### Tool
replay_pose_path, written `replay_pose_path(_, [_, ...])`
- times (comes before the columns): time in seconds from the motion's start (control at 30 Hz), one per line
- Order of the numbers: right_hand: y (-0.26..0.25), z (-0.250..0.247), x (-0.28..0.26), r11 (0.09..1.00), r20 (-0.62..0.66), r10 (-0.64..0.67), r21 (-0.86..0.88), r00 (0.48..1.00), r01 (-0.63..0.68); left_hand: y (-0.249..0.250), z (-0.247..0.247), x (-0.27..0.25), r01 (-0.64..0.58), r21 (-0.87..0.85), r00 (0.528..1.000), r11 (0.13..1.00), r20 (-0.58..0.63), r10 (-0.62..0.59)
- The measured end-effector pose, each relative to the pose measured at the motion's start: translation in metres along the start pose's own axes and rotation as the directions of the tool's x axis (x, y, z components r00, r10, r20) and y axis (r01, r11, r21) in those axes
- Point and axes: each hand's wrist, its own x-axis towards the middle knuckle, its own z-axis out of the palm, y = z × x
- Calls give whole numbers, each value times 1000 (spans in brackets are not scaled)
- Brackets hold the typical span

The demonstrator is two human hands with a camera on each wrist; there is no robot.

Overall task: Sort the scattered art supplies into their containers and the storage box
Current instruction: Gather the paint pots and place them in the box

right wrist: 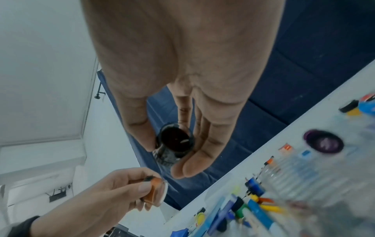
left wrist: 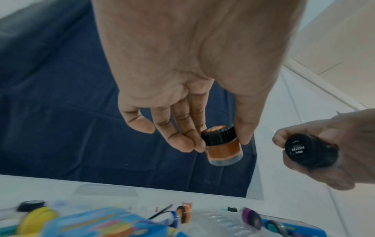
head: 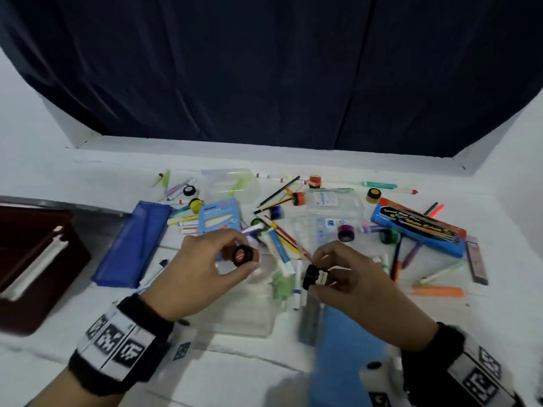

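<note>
The left hand [head: 202, 271] pinches an orange paint jar [head: 243, 255] by thumb and fingertips; the right hand [head: 349, 277] grips a dark paint jar [head: 316, 277], both held above the near clutter. Such light pinches (glass, probably) risk a slip onto the markers [head: 282, 254].

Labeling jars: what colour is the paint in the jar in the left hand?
Orange, under a black screw cap; clearest in the left wrist view.

Soft, even, cool-toned indoor light with faint shadows and no glare. Strong wide-angle bending at every picture's edges. Motion blur smears the supplies along the lower edges of both wrist views.
</note>
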Motion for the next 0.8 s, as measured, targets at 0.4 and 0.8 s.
replay_pose_path(0.4, [-23, 136, 55, 974, -12, 118, 197, 993, -113, -118, -67, -75, 111, -66, 994, 992, 21, -110])
replay_pose_path(0.8, [-5, 195, 75, 981, -22, 2, -193, 1000, -7, -153, -53, -89, 84, -4, 977, 996, 197, -81])
